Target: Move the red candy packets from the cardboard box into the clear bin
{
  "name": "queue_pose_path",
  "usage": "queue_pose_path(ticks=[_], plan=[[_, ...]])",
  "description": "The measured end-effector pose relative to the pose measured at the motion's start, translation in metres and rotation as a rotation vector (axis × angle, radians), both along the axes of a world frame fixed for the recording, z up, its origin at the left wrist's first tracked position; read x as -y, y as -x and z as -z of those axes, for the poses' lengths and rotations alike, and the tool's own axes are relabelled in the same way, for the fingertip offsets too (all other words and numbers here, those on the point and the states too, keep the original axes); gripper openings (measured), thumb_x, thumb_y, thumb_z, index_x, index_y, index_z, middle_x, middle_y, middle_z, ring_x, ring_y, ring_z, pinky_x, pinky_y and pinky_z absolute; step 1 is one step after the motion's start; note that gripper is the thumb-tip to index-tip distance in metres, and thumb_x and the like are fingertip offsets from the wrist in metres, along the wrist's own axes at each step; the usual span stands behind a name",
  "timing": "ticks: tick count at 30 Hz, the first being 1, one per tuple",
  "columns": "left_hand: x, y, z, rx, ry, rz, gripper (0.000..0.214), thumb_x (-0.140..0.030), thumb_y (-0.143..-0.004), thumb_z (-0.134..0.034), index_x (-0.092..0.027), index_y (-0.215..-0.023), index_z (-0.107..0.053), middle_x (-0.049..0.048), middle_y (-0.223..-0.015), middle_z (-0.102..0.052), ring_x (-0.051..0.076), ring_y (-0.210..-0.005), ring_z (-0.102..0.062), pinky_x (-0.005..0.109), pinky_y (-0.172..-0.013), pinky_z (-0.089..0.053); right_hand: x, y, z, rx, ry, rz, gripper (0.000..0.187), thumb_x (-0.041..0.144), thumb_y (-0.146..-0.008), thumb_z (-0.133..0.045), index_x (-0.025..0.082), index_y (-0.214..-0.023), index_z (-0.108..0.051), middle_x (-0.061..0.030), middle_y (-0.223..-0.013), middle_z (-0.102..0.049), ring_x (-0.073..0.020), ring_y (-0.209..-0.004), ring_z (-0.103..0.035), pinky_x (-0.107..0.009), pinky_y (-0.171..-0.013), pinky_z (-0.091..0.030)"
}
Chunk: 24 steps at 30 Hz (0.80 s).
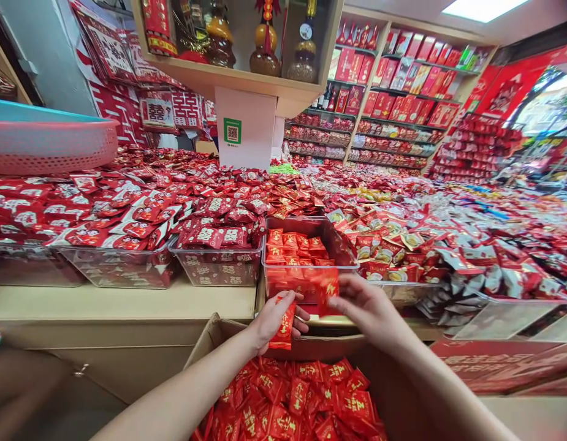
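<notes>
My left hand (274, 318) is closed around a few red candy packets (284, 327), held above a cardboard box (209, 337) full of the same red packets (292, 398). My right hand (368, 306) pinches another red packet (327, 288) at the front edge of a clear plastic bin (311, 269). That bin holds a shallow layer of matching red packets (295, 245). Both hands are close together, just in front of the bin.
Several clear bins heaped with red-wrapped sweets (219, 233) line the wooden counter (122, 306). A pink basket (48, 144) sits at upper left. A white pillar with a QR code (232, 130) stands behind; shelves of red boxes (403, 79) fill the back wall.
</notes>
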<state>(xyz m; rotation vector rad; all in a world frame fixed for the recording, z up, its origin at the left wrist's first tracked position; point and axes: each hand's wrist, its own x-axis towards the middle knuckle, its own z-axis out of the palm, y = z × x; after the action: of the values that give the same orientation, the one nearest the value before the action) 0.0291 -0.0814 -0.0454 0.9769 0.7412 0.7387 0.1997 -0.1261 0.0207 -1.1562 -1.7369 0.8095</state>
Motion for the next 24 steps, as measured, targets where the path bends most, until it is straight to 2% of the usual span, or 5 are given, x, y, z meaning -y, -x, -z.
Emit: queue_pose_path(ticks=[3,6,10,14,24], plan=[[-0.001,0.0,0.002,-0.001,-0.01,0.034,0.04,-0.048,-0.073,-0.043,-0.015,-0.095,-0.042,0.0036,-0.066,-0.059,0.013,-0.052,-0.058,0.021,-0.046,-0.041,-0.031,-0.001,-0.039,0.143,-0.144,0.19,0.025,0.029,-0.072,-0.052,0.015,-0.092,-0.049,-0.0049,-0.081,-0.058,-0.0138,-0.073,-0.054,-0.024,-0.063,-0.043],[-0.001,0.001,0.003,-0.013,-0.027,0.047,0.039,-0.049,-0.073,-0.043,-0.015,-0.091,-0.042,0.0035,-0.064,-0.059,0.013,-0.052,-0.058,0.021,-0.047,-0.04,-0.078,0.003,-0.058,0.461,-0.023,0.282,0.021,0.027,-0.068,-0.055,0.014,-0.085,-0.052,-0.0027,-0.073,-0.058,-0.0117,-0.064,-0.053,-0.021,-0.056,-0.04],[0.0,0.002,0.004,-0.02,-0.052,0.045,0.037,-0.048,-0.073,-0.043,-0.014,-0.088,-0.042,0.0016,-0.06,-0.057,0.012,-0.05,-0.057,0.02,-0.046,-0.04,-0.119,0.015,-0.052,0.83,0.244,0.288,0.019,0.023,-0.059,-0.063,0.013,-0.074,-0.057,-0.0007,-0.056,-0.056,-0.0114,-0.051,-0.05,-0.021,-0.046,-0.036],[0.001,0.002,0.005,-0.037,-0.085,0.069,0.039,-0.05,-0.072,-0.044,-0.013,-0.085,-0.043,0.001,-0.059,-0.055,0.012,-0.05,-0.056,0.021,-0.047,-0.04,-0.123,0.024,-0.038,0.916,0.325,0.29,0.014,0.02,-0.056,-0.064,0.012,-0.067,-0.059,-0.0002,-0.045,-0.052,-0.0117,-0.041,-0.046,-0.022,-0.04,-0.033],[-0.002,0.001,0.008,-0.066,-0.09,0.115,0.042,-0.053,-0.069,-0.045,-0.013,-0.082,-0.044,0.0027,-0.061,-0.056,0.012,-0.05,-0.056,0.023,-0.049,-0.04,-0.127,0.022,-0.033,1.103,0.268,0.248,0.017,0.027,-0.061,-0.059,0.011,-0.056,-0.063,-0.0088,-0.055,-0.06,-0.017,-0.057,-0.057,-0.022,-0.046,-0.036]])
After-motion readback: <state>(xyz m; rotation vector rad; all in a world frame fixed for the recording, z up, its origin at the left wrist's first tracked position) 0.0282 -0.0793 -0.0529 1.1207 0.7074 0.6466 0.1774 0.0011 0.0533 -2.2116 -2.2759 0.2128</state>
